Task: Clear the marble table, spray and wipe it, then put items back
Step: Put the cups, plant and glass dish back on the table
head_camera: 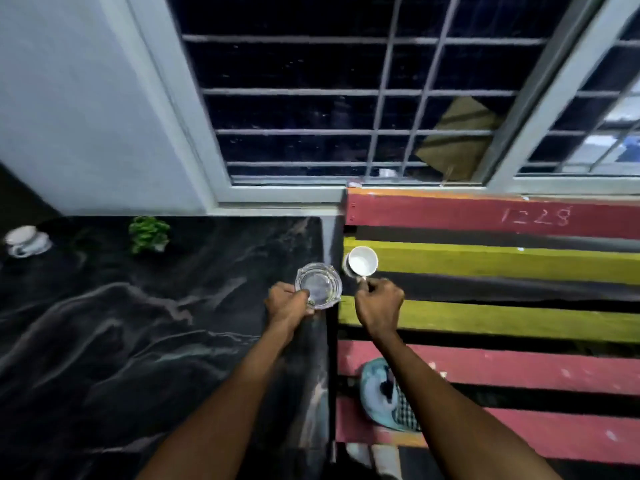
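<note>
Two bare forearms, no sleeves; left hand (pixel 285 303), right hand (pixel 379 306) ungloved.

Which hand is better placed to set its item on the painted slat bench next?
Probably the right hand: it pinches the white cup by its handle, already over the yellow slat. The left hand holds the glass ashtray over the marble table.

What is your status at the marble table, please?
Left hand grips glass ashtray at table edge. Right hand holds white cup over slatted bench. Plant and teacup on table.
</note>
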